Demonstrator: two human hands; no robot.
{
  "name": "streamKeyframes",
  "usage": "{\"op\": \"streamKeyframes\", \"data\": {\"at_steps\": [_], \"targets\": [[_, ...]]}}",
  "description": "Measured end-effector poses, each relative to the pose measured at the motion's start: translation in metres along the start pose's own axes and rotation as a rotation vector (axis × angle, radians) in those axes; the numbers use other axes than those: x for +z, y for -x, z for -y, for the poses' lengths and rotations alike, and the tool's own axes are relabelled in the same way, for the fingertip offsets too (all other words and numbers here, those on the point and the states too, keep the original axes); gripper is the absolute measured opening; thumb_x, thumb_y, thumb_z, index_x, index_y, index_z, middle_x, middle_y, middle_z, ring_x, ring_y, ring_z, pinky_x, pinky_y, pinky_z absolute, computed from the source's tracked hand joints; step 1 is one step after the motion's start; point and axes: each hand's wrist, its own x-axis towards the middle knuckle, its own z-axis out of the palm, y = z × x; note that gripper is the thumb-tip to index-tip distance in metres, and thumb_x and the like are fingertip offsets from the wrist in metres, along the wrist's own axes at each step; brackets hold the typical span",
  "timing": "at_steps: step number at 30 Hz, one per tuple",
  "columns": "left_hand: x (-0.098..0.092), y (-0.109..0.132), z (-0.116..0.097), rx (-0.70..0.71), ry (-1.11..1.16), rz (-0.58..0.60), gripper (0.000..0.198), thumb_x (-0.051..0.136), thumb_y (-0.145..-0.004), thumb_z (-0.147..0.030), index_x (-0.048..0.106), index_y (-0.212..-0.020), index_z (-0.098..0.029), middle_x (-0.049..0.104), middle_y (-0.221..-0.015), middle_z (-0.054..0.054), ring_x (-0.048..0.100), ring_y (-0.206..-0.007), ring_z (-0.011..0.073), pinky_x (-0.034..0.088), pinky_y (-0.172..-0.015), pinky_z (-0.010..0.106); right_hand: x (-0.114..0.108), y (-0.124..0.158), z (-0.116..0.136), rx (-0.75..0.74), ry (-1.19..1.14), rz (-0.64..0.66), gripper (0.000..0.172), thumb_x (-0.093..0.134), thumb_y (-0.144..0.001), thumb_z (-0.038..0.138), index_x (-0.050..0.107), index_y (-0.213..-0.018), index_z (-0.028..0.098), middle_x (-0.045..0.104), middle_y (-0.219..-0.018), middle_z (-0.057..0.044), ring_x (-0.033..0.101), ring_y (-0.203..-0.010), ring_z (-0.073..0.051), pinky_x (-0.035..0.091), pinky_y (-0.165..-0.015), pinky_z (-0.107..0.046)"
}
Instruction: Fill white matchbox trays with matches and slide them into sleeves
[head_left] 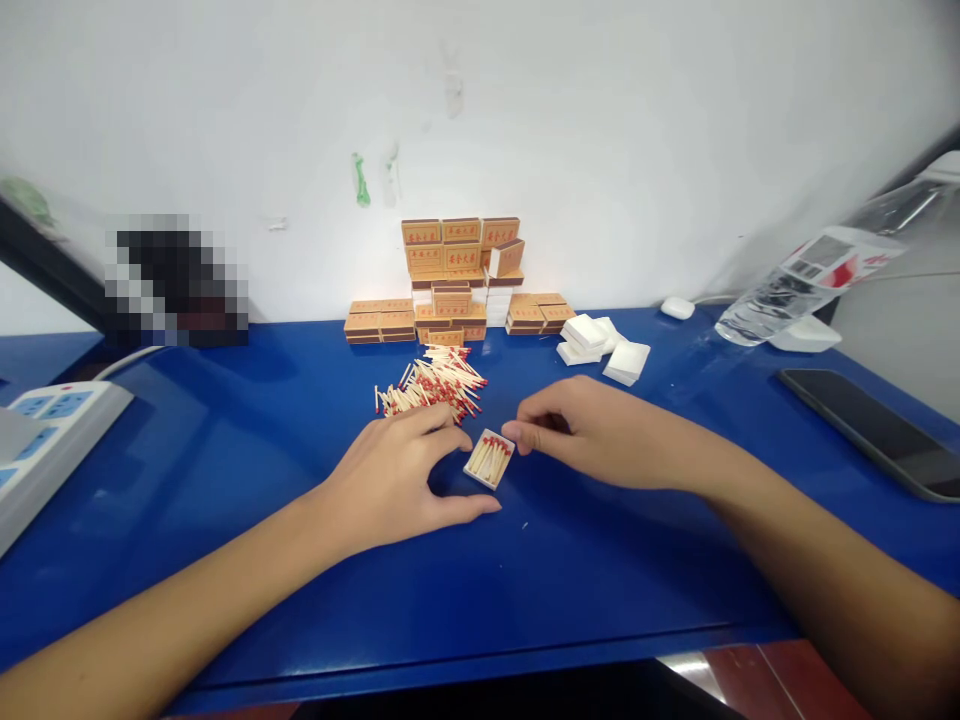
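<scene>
A small white matchbox tray [489, 460] with several red-tipped matches in it lies on the blue table. My left hand [409, 465] is open beside it, thumb and fingers spread around the tray's left side. At the tray's upper right corner is my right hand [574, 430], with thumb and index finger pinched together. Whether anything sits in that pinch is too small to tell. A loose heap of matches [442, 383] spreads just beyond my left fingers.
Orange matchboxes [450, 262] are stacked against the wall. White trays [628, 360] lie to their right. A phone [874, 430], a tilted water bottle [814, 270] and a white earbud case [677, 308] occupy the right side. At far left lies a power strip [82, 430].
</scene>
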Motion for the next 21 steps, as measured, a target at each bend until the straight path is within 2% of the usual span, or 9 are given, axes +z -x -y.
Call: {"op": "streamKeyframes", "data": {"at_steps": [3,4,5,7,8,10,14,18,21], "targets": [[0.002,-0.001,0.000,-0.035,0.004,-0.019,0.048,0.079,-0.084,-0.063,0.077,-0.104,-0.020,0.069,-0.097,0.004,0.069,-0.080,0.0203,0.053,-0.069,0.034,-0.002,-0.005,-0.015,-0.059,0.047,-0.071,0.017,0.059,-0.098,0.033,0.072,-0.096,0.021,0.061,-0.076,0.001,0.053,-0.067,-0.015,0.039,-0.063,-0.029],[0.003,-0.001,0.000,-0.039,0.006,-0.024,0.048,0.079,-0.084,-0.063,0.077,-0.104,-0.020,0.068,-0.096,0.004,0.069,-0.079,0.0202,0.053,-0.068,0.034,-0.003,-0.006,-0.018,-0.113,0.044,-0.045,0.022,0.063,-0.095,0.029,0.072,-0.114,0.022,0.065,-0.089,-0.001,0.058,-0.077,-0.016,0.044,-0.069,-0.030],[0.003,-0.001,-0.001,-0.039,0.007,-0.027,0.046,0.079,-0.084,-0.062,0.078,-0.104,-0.020,0.068,-0.095,0.004,0.069,-0.079,0.0200,0.053,-0.068,0.034,-0.003,-0.005,-0.020,-0.167,0.033,-0.002,0.039,0.065,-0.092,0.025,0.067,-0.131,0.025,0.066,-0.101,-0.004,0.061,-0.086,-0.018,0.047,-0.075,-0.030],[0.003,-0.001,-0.001,-0.029,0.008,-0.029,0.039,0.078,-0.087,-0.056,0.078,-0.102,-0.021,0.067,-0.094,0.003,0.068,-0.078,0.0193,0.052,-0.067,0.033,-0.002,-0.004,-0.020,-0.232,-0.001,0.087,0.061,0.065,-0.090,0.020,0.055,-0.150,0.030,0.063,-0.118,-0.006,0.062,-0.099,-0.019,0.049,-0.084,-0.032],[0.003,-0.001,-0.001,-0.023,0.011,-0.027,0.034,0.077,-0.088,-0.052,0.078,-0.102,-0.021,0.067,-0.094,0.003,0.068,-0.078,0.0188,0.052,-0.067,0.033,-0.002,-0.004,-0.018,-0.242,-0.017,0.109,0.061,0.065,-0.091,0.020,0.054,-0.151,0.031,0.062,-0.122,-0.006,0.062,-0.101,-0.019,0.050,-0.086,-0.032],[0.002,-0.001,-0.001,-0.014,0.020,-0.024,0.030,0.076,-0.089,-0.048,0.078,-0.102,-0.021,0.066,-0.094,0.003,0.067,-0.078,0.0181,0.051,-0.066,0.032,0.000,-0.003,-0.014,-0.242,-0.022,0.104,0.049,0.064,-0.094,0.023,0.062,-0.143,0.029,0.062,-0.120,-0.006,0.062,-0.100,-0.019,0.049,-0.087,-0.033],[0.001,-0.001,0.000,-0.005,0.030,-0.026,0.041,0.079,-0.085,-0.056,0.078,-0.105,-0.021,0.066,-0.094,0.002,0.068,-0.079,0.0187,0.052,-0.067,0.032,0.003,-0.004,-0.009,-0.206,0.003,0.085,0.027,0.070,-0.092,0.029,0.069,-0.119,0.024,0.063,-0.109,-0.004,0.060,-0.090,-0.018,0.047,-0.078,-0.032],[0.001,-0.002,0.001,0.013,0.013,-0.016,0.035,0.078,-0.087,-0.051,0.077,-0.105,-0.020,0.067,-0.096,0.003,0.067,-0.080,0.0180,0.051,-0.066,0.032,0.003,-0.004,-0.010,-0.198,0.025,0.067,0.026,0.075,-0.089,0.035,0.066,-0.111,0.023,0.062,-0.106,-0.003,0.058,-0.087,-0.018,0.044,-0.074,-0.031],[0.000,-0.002,0.003,0.033,0.012,-0.071,0.029,0.076,-0.091,-0.040,0.076,-0.110,-0.019,0.069,-0.098,0.003,0.068,-0.082,0.0177,0.054,-0.070,0.031,0.002,-0.004,-0.011,-0.193,0.074,0.031,0.029,0.078,-0.089,0.039,0.065,-0.110,0.023,0.062,-0.106,-0.003,0.058,-0.087,-0.019,0.043,-0.073,-0.032]]}}
